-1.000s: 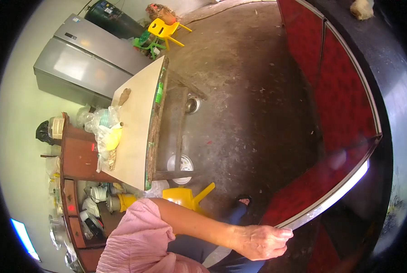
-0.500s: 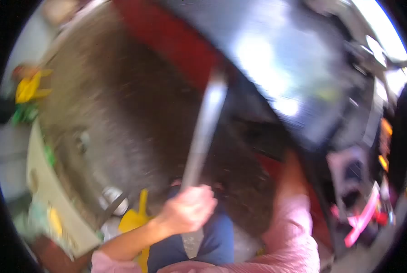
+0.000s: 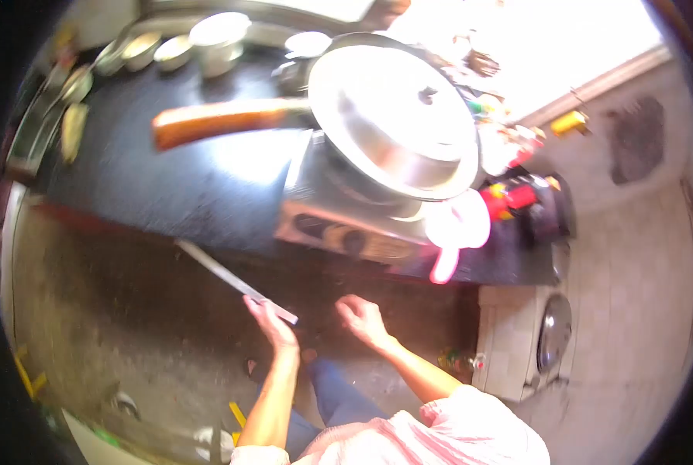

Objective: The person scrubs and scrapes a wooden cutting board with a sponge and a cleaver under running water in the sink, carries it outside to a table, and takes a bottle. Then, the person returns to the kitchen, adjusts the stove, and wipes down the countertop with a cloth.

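My left hand (image 3: 271,322) is closed around a long, narrow, flat metal strip (image 3: 218,271) near its lower right end. The strip slants up to the left, in front of the counter's edge; blur hides what kind of tool it is. To the right, my right hand (image 3: 360,319) hangs in front of the stove with its fingers curled and nothing visible in them. On the gas stove (image 3: 346,229) stands a pan with a wooden handle (image 3: 215,122), covered by a shiny domed lid (image 3: 397,116). Neither hand touches the pan or the stove.
The dark countertop (image 3: 176,178) holds several bowls (image 3: 174,51) along its back. A pale elongated vegetable (image 3: 74,130) lies at the left. Beside the stove is a strainer with a pink handle (image 3: 445,265). A bottle (image 3: 459,360) stands on the floor at the right.
The view has swung from the floor and counter side to the stove. My left hand still grips the strip, now tilted left. My right hand, previously reaching by the counter's edge, is in front of my body.
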`<state>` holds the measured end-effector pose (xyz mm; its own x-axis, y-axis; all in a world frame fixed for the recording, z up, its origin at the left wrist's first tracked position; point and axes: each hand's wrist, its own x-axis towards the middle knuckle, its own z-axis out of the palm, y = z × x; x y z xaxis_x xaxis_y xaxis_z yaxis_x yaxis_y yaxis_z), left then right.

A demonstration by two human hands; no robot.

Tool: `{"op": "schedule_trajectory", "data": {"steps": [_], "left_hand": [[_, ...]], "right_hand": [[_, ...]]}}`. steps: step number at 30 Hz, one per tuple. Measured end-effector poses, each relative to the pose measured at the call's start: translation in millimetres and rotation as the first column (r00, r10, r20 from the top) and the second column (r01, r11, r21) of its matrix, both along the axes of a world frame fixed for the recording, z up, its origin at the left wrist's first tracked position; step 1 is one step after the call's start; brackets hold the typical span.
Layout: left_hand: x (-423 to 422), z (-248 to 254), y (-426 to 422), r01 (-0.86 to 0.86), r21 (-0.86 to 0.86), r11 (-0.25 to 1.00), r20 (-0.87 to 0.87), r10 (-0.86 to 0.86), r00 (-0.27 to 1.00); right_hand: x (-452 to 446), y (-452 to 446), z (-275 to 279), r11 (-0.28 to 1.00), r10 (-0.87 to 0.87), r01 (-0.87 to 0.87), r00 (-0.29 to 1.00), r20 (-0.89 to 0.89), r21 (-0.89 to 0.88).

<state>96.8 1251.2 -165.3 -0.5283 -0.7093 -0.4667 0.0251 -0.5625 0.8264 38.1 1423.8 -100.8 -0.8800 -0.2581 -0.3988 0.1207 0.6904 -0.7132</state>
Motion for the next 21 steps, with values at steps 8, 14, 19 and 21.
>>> {"op": "schedule_trajectory", "data": {"steps": [8,14,19,21], "left_hand": [[-91.4,36.0,-35.9,0.124,0.693,0.710,-0.205,0.029,0.978],[16.4,13.1,-87.6,0.361,0.411,0.837,-0.032,-0.383,0.923],[217.2,-32.4,-150.1,-0.009,0.354,0.935,0.271,-0.093,0.958],[306.0,-31.5,-177.5,-0.294,0.237,0.926,0.396,0.184,0.900]], "right_hand": [[-61.8,-11.5,117.7,0.984,0.052,0.044,0.851,-0.522,0.171],[-77.2,-37.4,133.8,0.879,0.318,-0.003,0.749,-0.582,0.476],[-97.3,-63.7,109.6,0.627,0.554,-0.070,0.740,-0.381,0.776],[-160.1,-13.5,17.4,0.569,0.693,-0.071,0.578,-0.431,0.820]]}}
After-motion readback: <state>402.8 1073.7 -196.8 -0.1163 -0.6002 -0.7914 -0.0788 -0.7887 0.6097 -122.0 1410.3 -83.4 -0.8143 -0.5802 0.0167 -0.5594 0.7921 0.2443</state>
